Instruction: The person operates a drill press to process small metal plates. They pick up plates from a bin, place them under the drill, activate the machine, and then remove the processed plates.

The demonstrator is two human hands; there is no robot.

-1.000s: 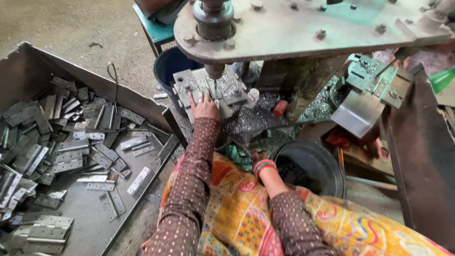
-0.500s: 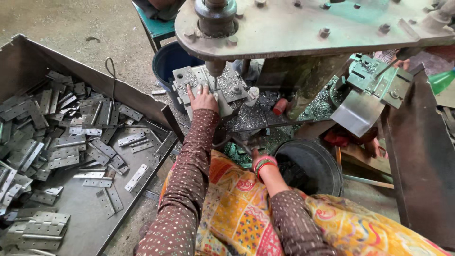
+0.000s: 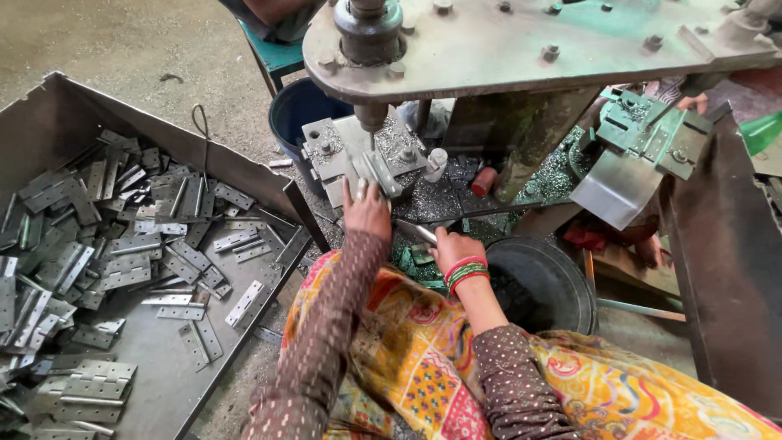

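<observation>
Since the earlier frame, I note the left hand (image 3: 366,213) has stayed at the die block, while the right hand (image 3: 453,247) has come up from beside the black tub and now carries a hinge piece; the view itself has shifted slightly.

The press (image 3: 521,49) spans the top edge of the view; its ram (image 3: 371,114) points down at the die block (image 3: 358,155), with a metal hinge (image 3: 376,171) lying on the block directly under it. My left hand's fingers rest on the near end of that hinge, pressing on it rather than closed round it. My right hand sits just right of and below the left, fingers closed narrow on a second hinge piece (image 3: 417,232), which points up-left toward the block.

The large metal tray (image 3: 269,269) at the left edge holds a loose heap of flat grey hinges (image 3: 122,253), thickest along its left side. The black tub (image 3: 542,285), just right of the right hand, has a dark interior; I cannot tell its contents. A blue bucket (image 3: 303,110) stands behind the die block, contents hidden. Metal swarf (image 3: 456,195) covers the base around the block.
</observation>
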